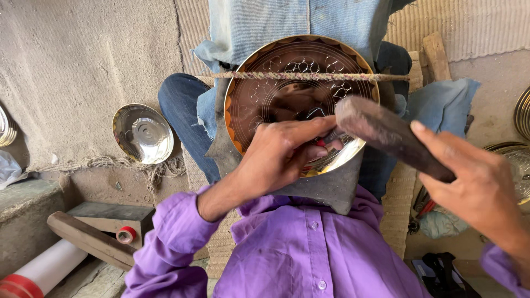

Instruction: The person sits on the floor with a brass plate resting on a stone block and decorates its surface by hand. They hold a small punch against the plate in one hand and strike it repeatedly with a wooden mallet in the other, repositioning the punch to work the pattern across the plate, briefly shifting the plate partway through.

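Note:
A round brass plate with an engraved pattern rests tilted on my lap, held down by a twisted cord across its upper part. My left hand presses on the plate's lower right area and pinches a small chisel-like tool with a red band against the metal. My right hand grips the handle of a dark wooden mallet, whose head hovers just above the tool and my left fingers. Grey cloth pads the plate from beneath.
A finished shiny metal plate lies on the floor to the left. More plates sit at the right edge. Wooden blocks, a red tape roll, a white tube and tools lie around my legs.

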